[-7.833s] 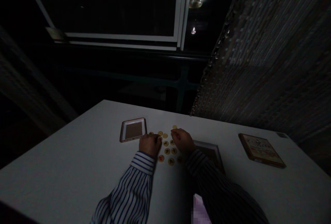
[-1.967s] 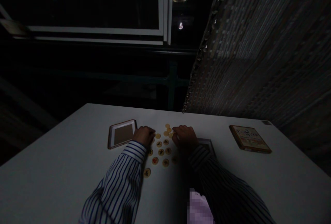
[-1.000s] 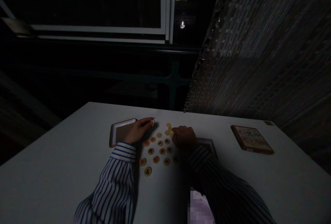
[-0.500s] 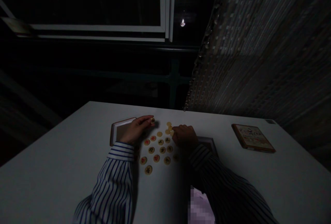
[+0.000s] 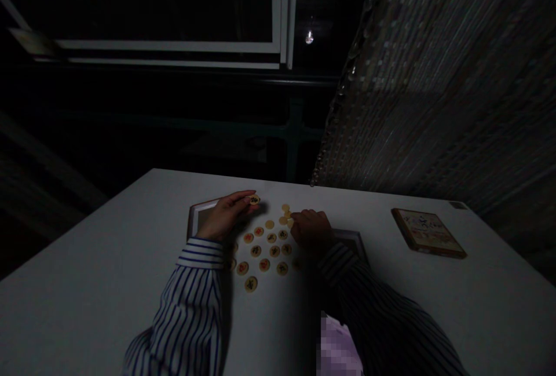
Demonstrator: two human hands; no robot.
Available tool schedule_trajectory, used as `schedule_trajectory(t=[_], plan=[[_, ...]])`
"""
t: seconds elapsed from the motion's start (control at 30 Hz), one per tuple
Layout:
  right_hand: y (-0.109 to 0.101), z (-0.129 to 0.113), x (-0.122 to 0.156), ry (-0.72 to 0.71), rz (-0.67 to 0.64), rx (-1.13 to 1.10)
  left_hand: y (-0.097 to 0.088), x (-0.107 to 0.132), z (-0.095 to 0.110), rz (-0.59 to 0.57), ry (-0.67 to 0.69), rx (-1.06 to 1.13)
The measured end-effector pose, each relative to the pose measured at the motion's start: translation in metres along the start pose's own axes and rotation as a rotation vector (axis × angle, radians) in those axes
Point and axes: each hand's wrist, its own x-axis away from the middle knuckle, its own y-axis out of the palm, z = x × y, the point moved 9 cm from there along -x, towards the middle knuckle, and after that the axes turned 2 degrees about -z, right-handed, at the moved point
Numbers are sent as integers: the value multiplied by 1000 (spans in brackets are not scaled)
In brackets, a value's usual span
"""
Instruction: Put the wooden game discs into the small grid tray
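My left hand (image 5: pixel 225 215) pinches a round xiangqi piece (image 5: pixel 254 199) with a dark character, its marked face now turned up, a little above the table. Behind that hand lies a shallow open tray (image 5: pixel 194 219), partly covered by it. My right hand (image 5: pixel 311 229) is curled, its fingertips down at a few blank-side-up pieces (image 5: pixel 284 221); what they grip, if anything, is hidden. Between and below my hands, several face-up pieces (image 5: pixel 274 251) with red or dark characters are spread on the table. A second dark tray (image 5: pixel 354 238) shows partly behind my right wrist.
The white table (image 5: pixel 104 283) reaches its far edge just beyond my hands. A flat picture-topped box (image 5: pixel 428 232) lies to the right. A bead-string curtain (image 5: pixel 417 92) hangs past the far right edge. A window frame (image 5: pixel 174 47) stands beyond in the dark.
The piece in my left fingers has tilted so that its character shows more plainly. That hand has shifted slightly left, uncovering pieces by its wrist. My right hand stays nearly where it was.
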Motion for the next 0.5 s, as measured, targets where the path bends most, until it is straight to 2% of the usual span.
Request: schedule_trajectory(t=[0.13,0.33,0.5], plan=[[2,1,0,-7,14,13,-3,0,3,-1,30,-67],[3,-1,0,-4,-27,5,-4,-5,5,49,91,-490],[-3,-2,0,0,-18,-5,6,-8,-5,-7,143,-790]])
